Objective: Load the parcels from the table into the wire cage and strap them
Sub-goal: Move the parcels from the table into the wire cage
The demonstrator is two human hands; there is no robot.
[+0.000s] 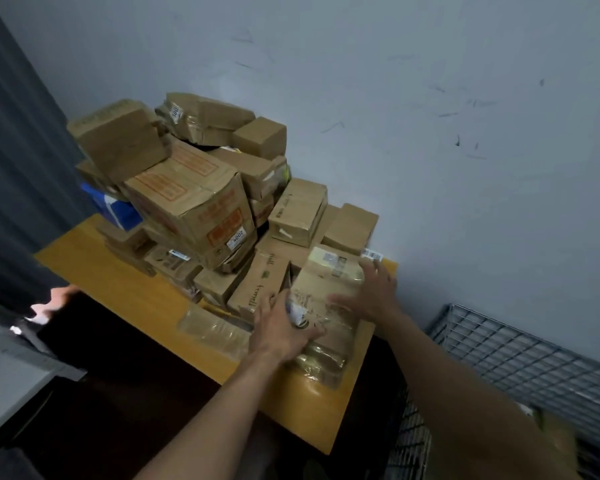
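Note:
A heap of brown cardboard parcels covers the yellow table, stacked against the wall. At the table's near right corner lies a taped, plastic-wrapped parcel. My left hand presses on its left side, fingers curled around the edge. My right hand lies spread over its right side. The parcel rests on the table. The wire cage stands to the right of the table, its grey mesh wall partly hidden behind my right arm.
A clear-wrapped flat packet lies near the table's front edge, left of my hands. A blue-and-white package sticks out at the heap's left. A dark curtain hangs on the left. The pale wall stands directly behind.

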